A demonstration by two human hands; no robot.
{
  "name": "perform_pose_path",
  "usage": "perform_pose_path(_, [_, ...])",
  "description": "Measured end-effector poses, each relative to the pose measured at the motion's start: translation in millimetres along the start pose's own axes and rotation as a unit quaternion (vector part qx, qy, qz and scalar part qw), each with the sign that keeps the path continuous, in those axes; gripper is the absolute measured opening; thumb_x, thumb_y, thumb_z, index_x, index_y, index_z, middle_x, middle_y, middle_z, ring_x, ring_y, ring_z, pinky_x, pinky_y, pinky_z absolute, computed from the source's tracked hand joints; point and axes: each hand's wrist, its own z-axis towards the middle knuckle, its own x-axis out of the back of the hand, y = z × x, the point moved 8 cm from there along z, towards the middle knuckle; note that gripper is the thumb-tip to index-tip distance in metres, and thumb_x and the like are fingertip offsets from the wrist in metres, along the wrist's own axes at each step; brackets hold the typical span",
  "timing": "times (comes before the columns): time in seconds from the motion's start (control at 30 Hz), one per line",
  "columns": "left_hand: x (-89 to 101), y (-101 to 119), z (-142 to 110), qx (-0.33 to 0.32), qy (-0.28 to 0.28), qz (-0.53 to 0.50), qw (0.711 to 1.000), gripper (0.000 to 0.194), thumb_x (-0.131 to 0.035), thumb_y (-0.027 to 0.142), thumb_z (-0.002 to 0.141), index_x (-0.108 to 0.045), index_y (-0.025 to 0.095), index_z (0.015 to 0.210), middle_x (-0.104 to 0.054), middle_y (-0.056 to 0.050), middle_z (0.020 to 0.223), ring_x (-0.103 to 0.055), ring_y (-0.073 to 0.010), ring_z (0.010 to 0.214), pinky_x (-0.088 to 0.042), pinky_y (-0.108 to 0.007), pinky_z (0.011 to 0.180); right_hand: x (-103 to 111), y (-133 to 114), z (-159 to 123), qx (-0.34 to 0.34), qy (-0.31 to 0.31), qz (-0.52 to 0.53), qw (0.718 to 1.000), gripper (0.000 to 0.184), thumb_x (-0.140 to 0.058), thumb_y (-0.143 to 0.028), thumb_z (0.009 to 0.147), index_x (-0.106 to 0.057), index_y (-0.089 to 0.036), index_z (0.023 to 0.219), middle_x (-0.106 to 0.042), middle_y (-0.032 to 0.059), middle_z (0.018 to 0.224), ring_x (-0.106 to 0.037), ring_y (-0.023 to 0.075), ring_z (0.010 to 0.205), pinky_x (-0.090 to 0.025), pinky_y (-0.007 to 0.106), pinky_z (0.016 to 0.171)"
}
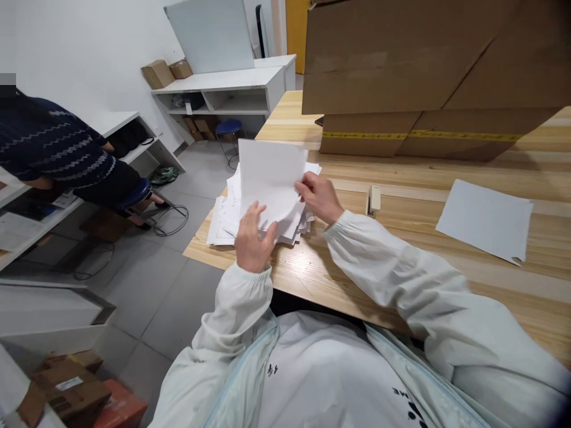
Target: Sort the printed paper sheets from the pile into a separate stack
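My right hand pinches the right edge of a white sheet of paper, which stands raised and tilted above a loose paper pile. Against the lower left part of that sheet rests my left hand, its fingers spread. The pile lies untidily at the table's left corner, with sheets at several angles. A cream stapler stands on the table just right of my right hand. Farther right lies a flat stack of white paper.
Large cardboard boxes stand on the far side of the wooden table. At the left, a person in a striped dark top sits on a stool. White shelves and a blue stool are farther back. Boxes lie at lower left.
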Motion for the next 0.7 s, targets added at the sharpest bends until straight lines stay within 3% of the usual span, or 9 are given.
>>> perform_pose_path(0.07, [17.9,12,2,0.002,0.037,-0.086,0.996,0.051,-0.062,0.043,0.092,-0.051,0.021,0.137,-0.054,-0.016,0.149,-0.05,-0.0275,0.14,-0.045,-0.047,0.111,43,7,-25,0.014,0.01,0.127,0.992,0.023,-0.06,-0.04,0.091,-0.058,-0.02,0.079,-0.057,-0.0021,0.061,-0.055,0.012,0.054,-0.043,0.026,0.055])
perform_pose_path(0.13, [14.1,21,7,0.015,0.022,-0.203,0.979,0.059,-0.059,0.049,0.094,-0.042,0.025,0.145,-0.048,-0.016,0.153,-0.049,-0.0269,0.141,-0.048,-0.044,0.109,86,22,-55,-0.005,0.017,0.183,0.983,0.032,-0.069,-0.048,0.085,-0.058,-0.02,0.076,-0.057,-0.0027,0.057,-0.053,0.0107,0.048,-0.043,0.025,0.049])
perform_pose_path(0.2, [-15.7,33,11,0.033,-0.049,-0.303,0.951,0.066,-0.057,0.056,0.093,-0.035,0.028,0.148,-0.049,-0.017,0.152,-0.054,-0.0268,0.137,-0.052,-0.042,0.105,118,42,-87,-0.048,0.02,0.181,0.982,0.038,-0.073,-0.053,0.081,-0.058,-0.02,0.072,-0.057,-0.0023,0.054,-0.052,0.0102,0.047,-0.044,0.025,0.048])
perform_pose_path(0.27, [-60.6,50,10,0.052,-0.135,-0.366,0.919,0.076,-0.06,0.061,0.089,-0.03,0.027,0.151,-0.055,-0.019,0.146,-0.059,-0.0272,0.132,-0.054,-0.041,0.101,137,62,-115,-0.088,0.027,0.168,0.982,0.041,-0.074,-0.055,0.08,-0.059,-0.019,0.07,-0.057,-0.0022,0.052,-0.053,0.0101,0.047,-0.045,0.025,0.049])
perform_pose_path(0.37, [-122.1,76,0,0.077,-0.201,-0.423,0.88,0.081,-0.072,0.058,0.081,-0.039,0.022,0.147,-0.06,-0.018,0.14,-0.06,-0.0274,0.131,-0.053,-0.04,0.103,153,87,-140,-0.118,0.08,0.172,0.975,0.044,-0.077,-0.058,0.075,-0.06,-0.019,0.068,-0.057,-0.0025,0.056,-0.053,0.01,0.051,-0.045,0.025,0.051])
perform_pose_path(0.47, [-163.5,89,-11,0.126,-0.234,-0.483,0.834,0.068,-0.076,0.051,0.077,-0.053,0.019,0.132,-0.064,-0.017,0.136,-0.064,-0.0256,0.125,-0.053,-0.04,0.104,164,107,-149,-0.139,0.155,0.213,0.955,0.046,-0.079,-0.062,0.068,-0.063,-0.019,0.069,-0.054,-0.0037,0.059,-0.047,0.0091,0.053,-0.043,0.024,0.051])
perform_pose_path(0.57, [-187.4,88,-22,0.181,-0.286,-0.516,0.787,0.064,-0.078,0.045,0.075,-0.054,0.019,0.129,-0.069,-0.016,0.13,-0.072,-0.0242,0.11,-0.059,-0.038,0.094,165,122,-149,-0.159,0.181,0.262,0.935,0.049,-0.076,-0.067,0.068,-0.062,-0.02,0.069,-0.052,-0.0037,0.06,-0.044,0.009,0.054,-0.04,0.024,0.051])
perform_pose_path(0.7, [-194.3,78,-28,0.195,-0.304,-0.5,0.787,0.064,-0.079,0.039,0.075,-0.053,0.018,0.13,-0.068,-0.017,0.131,-0.071,-0.0252,0.111,-0.059,-0.038,0.094,161,128,-150,-0.168,0.188,0.282,0.926,0.05,-0.075,-0.068,0.069,-0.063,-0.019,0.07,-0.055,-0.0026,0.064,-0.047,0.0097,0.057,-0.042,0.024,0.053])
